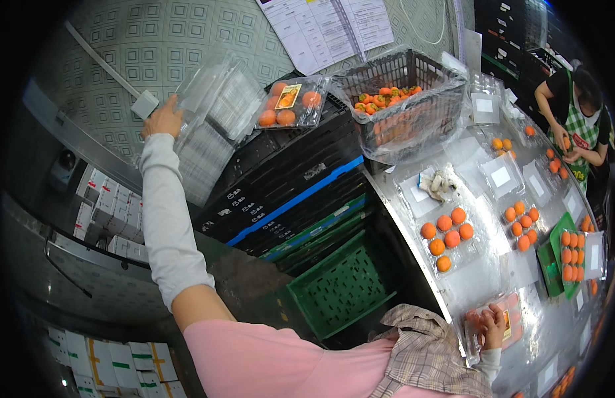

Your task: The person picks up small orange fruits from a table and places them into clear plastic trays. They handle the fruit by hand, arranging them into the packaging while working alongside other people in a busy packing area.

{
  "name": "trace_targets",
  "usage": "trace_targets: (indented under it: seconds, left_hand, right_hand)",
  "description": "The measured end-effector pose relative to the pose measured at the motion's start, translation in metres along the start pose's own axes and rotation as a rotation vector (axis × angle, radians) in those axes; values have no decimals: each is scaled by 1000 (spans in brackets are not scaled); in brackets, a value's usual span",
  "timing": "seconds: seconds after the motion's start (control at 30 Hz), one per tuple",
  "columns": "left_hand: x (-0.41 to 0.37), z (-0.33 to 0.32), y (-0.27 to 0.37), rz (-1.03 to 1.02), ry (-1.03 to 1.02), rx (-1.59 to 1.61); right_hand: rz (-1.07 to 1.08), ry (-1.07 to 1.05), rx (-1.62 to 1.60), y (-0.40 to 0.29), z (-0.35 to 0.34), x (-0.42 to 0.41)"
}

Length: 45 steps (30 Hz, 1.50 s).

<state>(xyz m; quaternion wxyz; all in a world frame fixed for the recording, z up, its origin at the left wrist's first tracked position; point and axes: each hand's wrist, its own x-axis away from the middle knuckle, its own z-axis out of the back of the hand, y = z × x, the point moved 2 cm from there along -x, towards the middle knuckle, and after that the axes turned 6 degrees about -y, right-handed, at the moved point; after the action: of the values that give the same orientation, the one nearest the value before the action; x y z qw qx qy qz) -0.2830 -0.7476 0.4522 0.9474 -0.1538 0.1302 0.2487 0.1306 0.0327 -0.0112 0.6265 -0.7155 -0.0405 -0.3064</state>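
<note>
My left hand (pixel 163 119) reaches out to the upper left and touches the edge of a tall stack of clear plastic clamshell trays (pixel 222 109); whether its fingers grip one cannot be made out. At the lower right my right hand (pixel 492 326) rests with bent fingers on a closed clear clamshell pack of orange fruit (pixel 511 303) on the metal table (pixel 471 278). Beside the tray stack, a labelled pack of persimmons (pixel 311 99) lies on black crates. A plastic-lined black crate (pixel 412 124) holds more persimmons. An open tray of persimmons (pixel 451 239) lies on the table.
A worn glove (pixel 439 183) lies on an open tray. Further trays of fruit and a green basket (pixel 554 258) are on the table. Below stands a green crate (pixel 342 283). A co-worker in a checked apron (pixel 581 124) handles fruit at the far side. Printed sheets (pixel 327 30) hang on the wall.
</note>
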Motion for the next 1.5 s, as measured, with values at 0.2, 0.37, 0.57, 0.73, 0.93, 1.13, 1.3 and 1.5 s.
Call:
trace_targets:
  seconds: [0.2,0.37,0.57,0.73,0.93,1.13,1.3,1.5]
  left_hand:
    - [-94,-64,-74,-59,-65,9]
    - [-88,-110,50,-154,-230,279]
    - [-168,-106,-128,-246,37,-214]
    - [-77,-99,64,-69,181,-568]
    - [70,-53,252,-873,614,370]
    - [411,-131,487,-1689,-302,900]
    - [609,-128,517,-2078,-560,1011]
    - [737,-92,529,-2545,-433,744]
  right_hand:
    - [58,-83,-157,12,-31,-11]
    - [213,53,-114,26,17,15]
    - [187,325,-31,-2,67,27]
    - [64,837,32,48,135,112]
    - [-110,683,-112,127,97,122]
    - [-291,588,-385,145,58,130]
    - [-265,388,-618,139,23,121]
    - [-171,261,-588,168,10,101]
